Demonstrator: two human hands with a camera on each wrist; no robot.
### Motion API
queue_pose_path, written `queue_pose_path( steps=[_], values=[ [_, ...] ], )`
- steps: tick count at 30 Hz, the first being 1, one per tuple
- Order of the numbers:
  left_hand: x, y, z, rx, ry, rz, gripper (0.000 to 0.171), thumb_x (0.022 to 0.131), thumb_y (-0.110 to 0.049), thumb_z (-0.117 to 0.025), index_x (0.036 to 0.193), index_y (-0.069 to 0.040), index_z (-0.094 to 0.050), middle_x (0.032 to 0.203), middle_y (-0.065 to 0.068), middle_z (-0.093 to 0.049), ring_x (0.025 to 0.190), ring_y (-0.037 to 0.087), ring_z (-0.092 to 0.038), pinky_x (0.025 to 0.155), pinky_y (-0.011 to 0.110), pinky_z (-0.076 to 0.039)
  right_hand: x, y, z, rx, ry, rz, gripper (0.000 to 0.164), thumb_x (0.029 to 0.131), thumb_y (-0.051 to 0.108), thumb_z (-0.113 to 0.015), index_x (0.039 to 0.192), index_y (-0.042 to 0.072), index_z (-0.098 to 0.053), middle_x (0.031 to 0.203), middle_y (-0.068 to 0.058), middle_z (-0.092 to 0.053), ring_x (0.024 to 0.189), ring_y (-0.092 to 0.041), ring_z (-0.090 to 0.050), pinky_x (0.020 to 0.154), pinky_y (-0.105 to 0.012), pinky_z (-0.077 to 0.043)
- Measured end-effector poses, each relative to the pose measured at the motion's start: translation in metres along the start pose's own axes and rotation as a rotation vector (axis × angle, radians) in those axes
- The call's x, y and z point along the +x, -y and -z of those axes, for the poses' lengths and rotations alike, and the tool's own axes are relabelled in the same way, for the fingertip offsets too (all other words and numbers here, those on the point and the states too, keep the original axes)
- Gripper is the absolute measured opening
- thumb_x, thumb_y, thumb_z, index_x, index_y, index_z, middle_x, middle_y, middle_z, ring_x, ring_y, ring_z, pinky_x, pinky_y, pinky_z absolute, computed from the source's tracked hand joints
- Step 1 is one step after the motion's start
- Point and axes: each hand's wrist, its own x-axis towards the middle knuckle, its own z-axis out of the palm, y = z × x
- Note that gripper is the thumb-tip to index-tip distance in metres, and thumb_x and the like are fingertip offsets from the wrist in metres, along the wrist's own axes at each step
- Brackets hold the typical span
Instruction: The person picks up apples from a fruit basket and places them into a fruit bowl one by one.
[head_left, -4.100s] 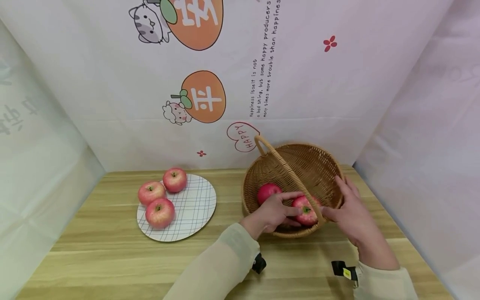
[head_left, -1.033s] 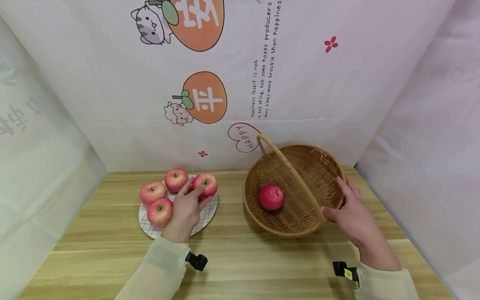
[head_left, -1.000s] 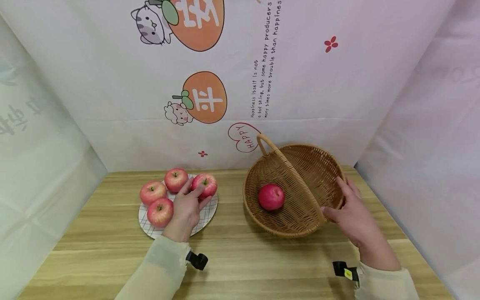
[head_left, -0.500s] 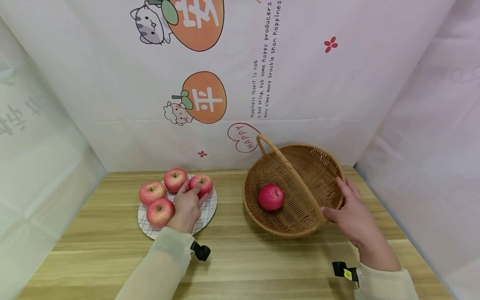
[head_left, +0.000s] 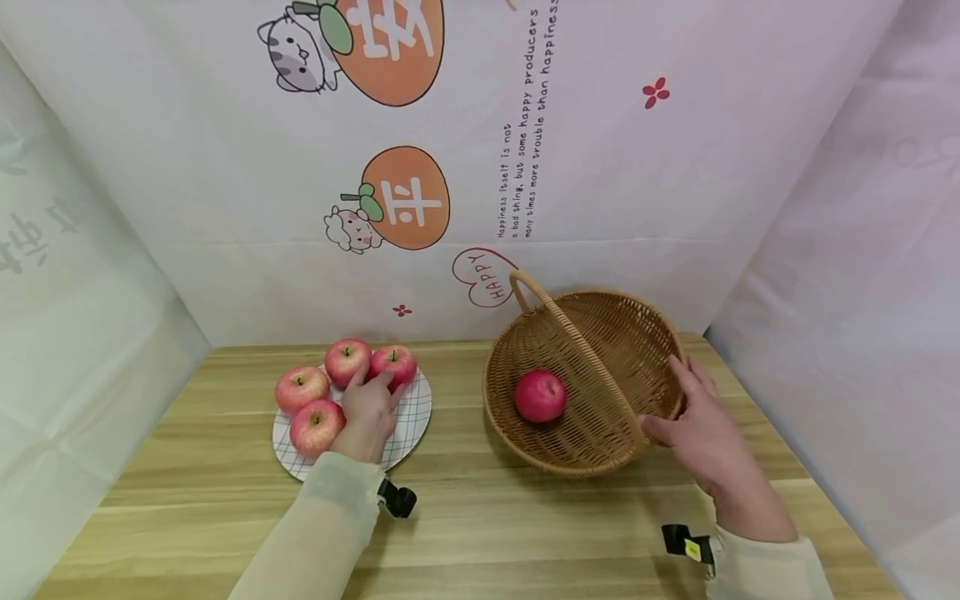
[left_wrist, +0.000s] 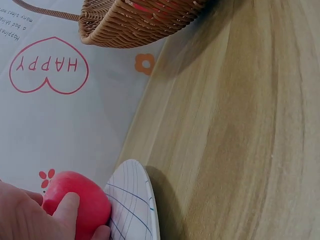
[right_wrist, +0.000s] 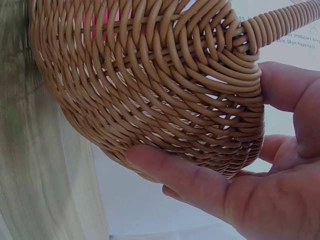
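My left hand (head_left: 367,412) holds a red apple (head_left: 394,360) at the back right of a round checked plate (head_left: 411,421). In the left wrist view, fingers lie around that apple (left_wrist: 92,192), beside the plate's edge (left_wrist: 131,200). Three other apples sit on the plate to its left: a back one (head_left: 347,360), a left one (head_left: 302,388) and a front one (head_left: 317,427). My right hand (head_left: 708,433) grips the right rim of a wicker basket (head_left: 630,342), its thumb near the handle base. Inside the basket lies one darker red apple (head_left: 540,396).
The basket's arched handle (head_left: 573,333) rises across its opening. A wooden table (head_left: 457,525) carries the plate on the left and basket on the right. A printed white cloth (head_left: 592,167) hangs behind, with pale cloth at both sides.
My left hand has carried an apple from the basket to the plate, then shifted it slightly left toward the back apple. My right hand has stayed at the basket rim.
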Motion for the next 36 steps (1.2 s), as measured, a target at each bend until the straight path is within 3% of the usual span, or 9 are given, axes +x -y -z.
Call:
queue_pose_path(
  steps=[5,12,19,29,36],
  values=[
    [-0.007,-0.005,0.000,0.037,0.008,0.016,0.067,0.095,0.008,-0.049,0.157,-0.016,-0.034,0.159,0.011,-0.022,0.135,0.029,-0.032,0.097,0.044,-0.049,0.001,-0.001,0.000,0.014,0.005,0.005,0.105,0.090,0.015,-0.074,0.161,0.017,0.003,0.162,-0.009,0.024,0.142,-0.055,0.001,0.105,-0.072,-0.022],
    [-0.016,-0.013,-0.004,0.081,0.074,0.053,0.064,0.101,0.000,-0.049,0.159,-0.015,-0.026,0.159,0.014,-0.021,0.134,0.035,-0.035,0.097,0.050,-0.047,0.001,-0.001,0.000,0.024,0.007,0.007,0.105,0.090,0.014,-0.074,0.161,0.018,0.004,0.162,-0.009,0.024,0.141,-0.055,0.000,0.104,-0.070,-0.026],
    [-0.027,-0.019,-0.006,0.123,0.111,0.048,0.064,0.101,-0.004,-0.053,0.159,-0.014,-0.027,0.159,0.017,-0.020,0.136,0.039,-0.032,0.088,0.056,-0.049,0.000,0.000,-0.001,0.030,0.008,0.006,0.105,0.090,0.013,-0.074,0.161,0.018,0.004,0.161,-0.009,0.024,0.141,-0.055,0.001,0.104,-0.071,-0.026],
    [-0.045,-0.034,-0.004,0.163,0.158,0.039,0.067,0.101,-0.005,-0.056,0.160,-0.017,-0.026,0.160,0.015,-0.019,0.140,0.040,-0.028,0.083,0.054,-0.053,-0.001,0.001,0.000,0.020,0.006,0.007,0.105,0.090,0.014,-0.074,0.161,0.017,0.004,0.162,-0.010,0.024,0.142,-0.054,0.004,0.105,-0.072,-0.021],
    [-0.061,-0.034,-0.012,0.196,0.297,0.049,0.064,0.100,-0.007,-0.059,0.157,-0.016,-0.032,0.160,0.017,-0.017,0.138,0.047,-0.024,0.089,0.057,-0.050,-0.001,0.001,0.000,0.014,0.008,0.006,0.104,0.091,0.015,-0.073,0.161,0.017,0.004,0.161,-0.011,0.024,0.142,-0.055,0.003,0.104,-0.072,-0.022]
  ],
)
